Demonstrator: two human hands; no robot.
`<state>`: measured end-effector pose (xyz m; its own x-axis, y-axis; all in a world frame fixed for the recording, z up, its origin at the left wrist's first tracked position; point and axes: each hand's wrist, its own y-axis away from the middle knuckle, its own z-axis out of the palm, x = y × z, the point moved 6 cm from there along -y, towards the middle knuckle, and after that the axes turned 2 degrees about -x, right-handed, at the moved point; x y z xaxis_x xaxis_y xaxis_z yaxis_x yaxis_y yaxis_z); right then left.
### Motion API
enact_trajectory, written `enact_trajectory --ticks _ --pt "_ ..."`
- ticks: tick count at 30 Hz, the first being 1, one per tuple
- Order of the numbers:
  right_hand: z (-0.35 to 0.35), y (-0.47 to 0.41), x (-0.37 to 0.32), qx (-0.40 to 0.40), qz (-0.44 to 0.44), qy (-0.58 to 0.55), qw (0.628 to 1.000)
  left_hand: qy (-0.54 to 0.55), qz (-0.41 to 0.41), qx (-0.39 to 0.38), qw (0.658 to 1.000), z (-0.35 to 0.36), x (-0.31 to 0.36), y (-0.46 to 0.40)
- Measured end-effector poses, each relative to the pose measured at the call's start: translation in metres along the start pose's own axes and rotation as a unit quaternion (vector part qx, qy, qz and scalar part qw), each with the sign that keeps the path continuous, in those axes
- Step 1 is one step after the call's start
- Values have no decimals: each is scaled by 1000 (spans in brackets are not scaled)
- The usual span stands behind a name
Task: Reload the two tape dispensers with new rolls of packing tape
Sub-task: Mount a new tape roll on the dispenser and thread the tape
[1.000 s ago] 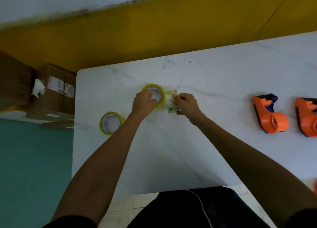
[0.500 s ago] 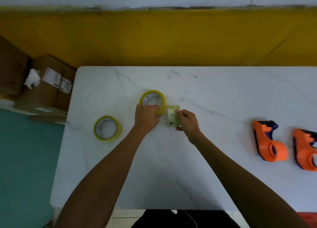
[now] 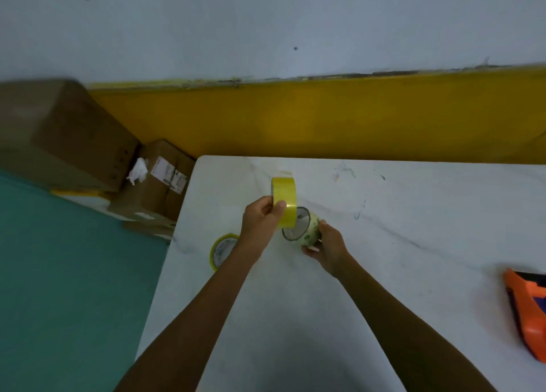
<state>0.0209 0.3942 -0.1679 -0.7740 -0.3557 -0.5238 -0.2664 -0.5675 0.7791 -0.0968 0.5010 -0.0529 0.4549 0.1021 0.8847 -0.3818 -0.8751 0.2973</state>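
Tape first: the left hand (image 3: 261, 221) holds a yellow tape roll (image 3: 284, 201) upright above the white table (image 3: 399, 244), thumb on its outer band, fingers curled behind. Beside it, touching, the right hand (image 3: 329, 248) grips a pale printed roll (image 3: 301, 229) (green marks, open core facing the camera). A second yellow roll (image 3: 222, 249) lies flat near the table's left edge; one orange dispenser (image 3: 529, 315) sits well apart at right.
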Motion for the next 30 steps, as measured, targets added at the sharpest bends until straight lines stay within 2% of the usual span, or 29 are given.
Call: enact_trajectory --ticks 2,4,7,9,10,14,18,22,25,30 --pt "2 -10 9 24 18 8 1000 0 2 0 1000 -10 2 -1" --pt "-3 -16 8 89 4 121 989 7 2 6 1000 -19 4 -2" --pt "-1 -14 -13 166 -85 368 911 11 12 10 1000 -25 9 -4" --pt "4 -6 -26 171 -131 447 868 13 19 2 1000 -24 13 -5" --pt "5 -2 -34 168 -155 454 861 10 20 -3 1000 -21 17 -6" --pt "12 27 -81 140 -267 367 880 12 31 -28 999 -4 42 -5" --pt "16 62 -127 111 -322 317 885 31 31 -61 997 28 62 3" --pt "5 98 -159 62 -349 234 906 40 35 -98 994 67 82 25" --pt "-18 120 -172 61 -355 210 909 44 47 -122 990 93 95 45" --pt "-65 148 -187 51 -303 214 927 25 66 -156 985 139 107 78"
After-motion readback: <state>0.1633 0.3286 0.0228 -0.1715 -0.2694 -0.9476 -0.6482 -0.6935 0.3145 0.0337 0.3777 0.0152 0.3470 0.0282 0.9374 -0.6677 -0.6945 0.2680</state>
